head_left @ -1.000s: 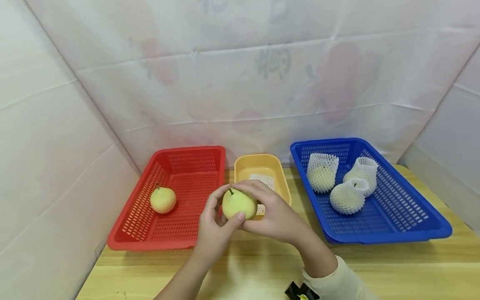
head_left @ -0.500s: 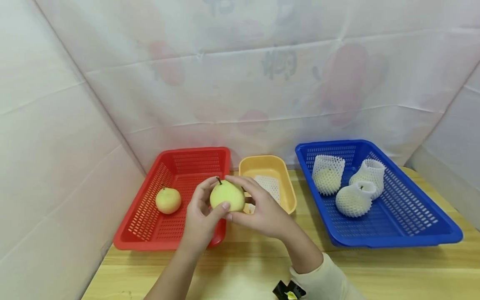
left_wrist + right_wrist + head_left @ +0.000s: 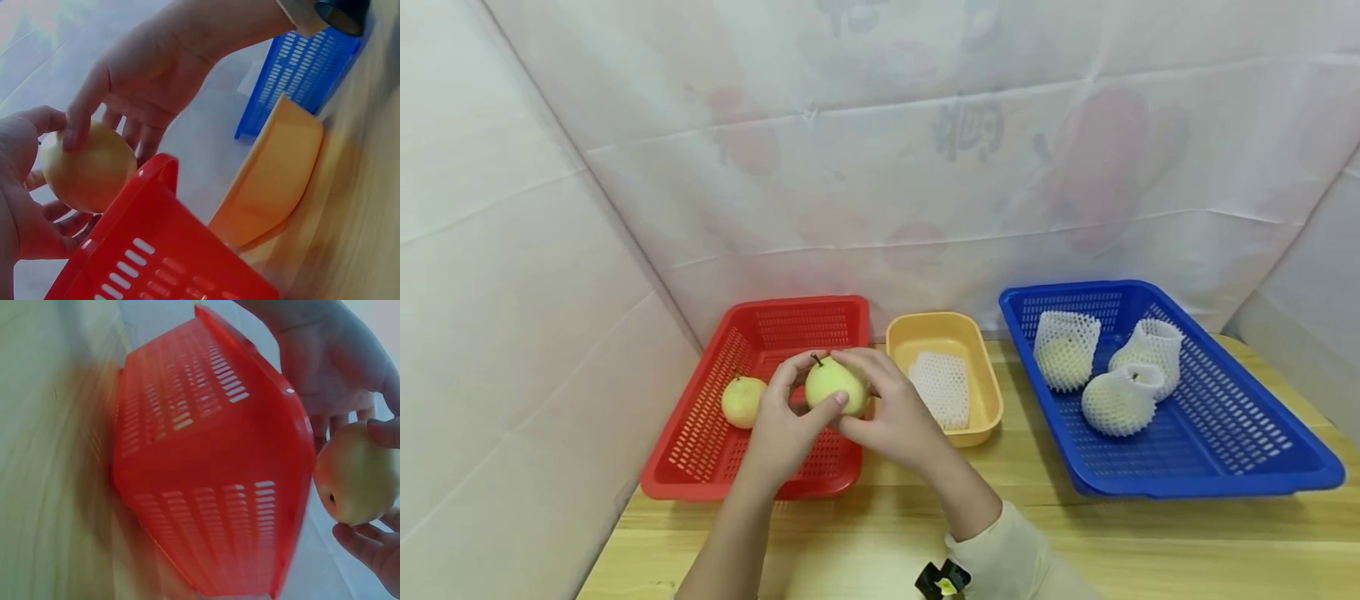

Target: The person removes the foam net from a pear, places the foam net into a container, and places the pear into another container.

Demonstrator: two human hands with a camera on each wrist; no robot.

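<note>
Both hands hold one bare yellow-green pear (image 3: 835,387), stem up, above the front right part of the red basket (image 3: 752,492). My left hand (image 3: 780,433) grips its left side, with the thumb across the front. Around the right side curl the fingers of my right hand (image 3: 895,408). In the left wrist view the pear (image 3: 94,169) sits between the two hands, just over the basket's rim. A second bare pear (image 3: 742,402) lies inside the red basket, partly covered by my left hand.
A yellow tray (image 3: 988,400) with white foam net sleeves (image 3: 942,387) stands right of the red basket. Farther right is a blue basket (image 3: 1210,479) holding three pears in foam nets, one of them a netted pear (image 3: 1118,404) at the front. White cloth walls enclose the wooden table (image 3: 880,533).
Both hands have carried the pear left, from in front of the yellow tray to over the red basket. The foam sleeves in the tray are now more exposed. The view has shifted slightly.
</note>
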